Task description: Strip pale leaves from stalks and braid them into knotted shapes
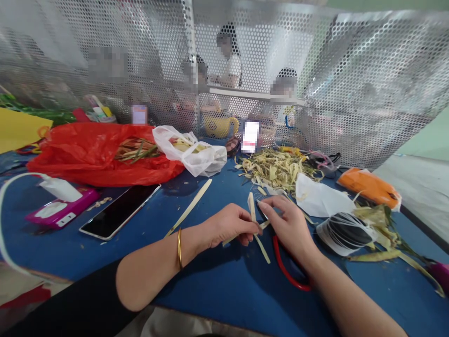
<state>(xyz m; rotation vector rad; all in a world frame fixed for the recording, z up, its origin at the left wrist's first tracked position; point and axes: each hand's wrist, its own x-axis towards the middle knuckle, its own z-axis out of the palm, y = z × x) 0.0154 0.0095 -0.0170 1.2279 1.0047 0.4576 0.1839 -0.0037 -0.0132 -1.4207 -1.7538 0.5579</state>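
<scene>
My left hand [235, 224] is closed in a pinch on narrow, pale strips of dried leaf [252, 208]. The strips cross at the fingertips, one end pointing up and another hanging down to the right. Close beside it, my right hand [286, 220] curls round red-handled scissors [288, 271]. A dark blade shows between thumb and forefinger, and the red loop comes out below the palm. A short strip end reaches toward the right thumb; whether the thumb touches it, I cannot tell. Another long pale strip [191, 206] lies on the blue table [217, 290] left of my hands.
A heap of dried strips [277, 168] lies beyond my hands. At right are a wire spool [342, 234], white paper [321, 196] and an orange packet [368, 185]. Leftward lie a phone [121, 213], purple power strip [63, 210], red bag [80, 154] and white bag [206, 159]. Perforated screen [252, 61] behind.
</scene>
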